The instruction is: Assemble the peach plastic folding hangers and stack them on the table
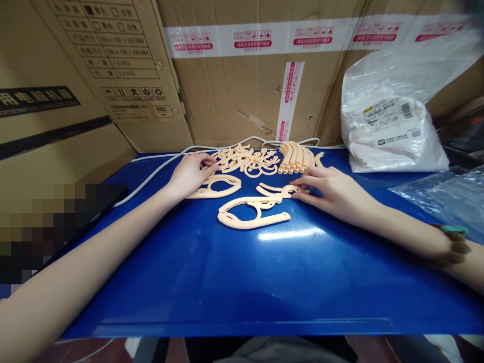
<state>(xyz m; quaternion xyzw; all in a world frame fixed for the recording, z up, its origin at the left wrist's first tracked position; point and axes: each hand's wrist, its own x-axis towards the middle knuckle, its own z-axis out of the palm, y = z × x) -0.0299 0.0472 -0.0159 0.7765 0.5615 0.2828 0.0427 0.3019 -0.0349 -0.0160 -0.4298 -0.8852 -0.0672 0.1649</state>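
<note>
On the glossy blue table (227, 282), your right hand (327, 189) seemingly pinches, positioning curved cream plastic parts (270, 194); hold steady; left hand (191, 174): grip indeterminate.

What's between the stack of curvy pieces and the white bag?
One loose curved piece lies there, with a white cable running behind it, in the head view.

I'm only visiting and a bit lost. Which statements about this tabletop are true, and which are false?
1. The tabletop is blue. True.
2. The white bag stands on the left. False: the white bag stands on the right.
3. The right hand is at a curved cream piece. True.
4. The neat stack lies left of the loose heap. False: the neat stack lies right of the loose heap.
5. A band circles the right forearm. True.
</note>
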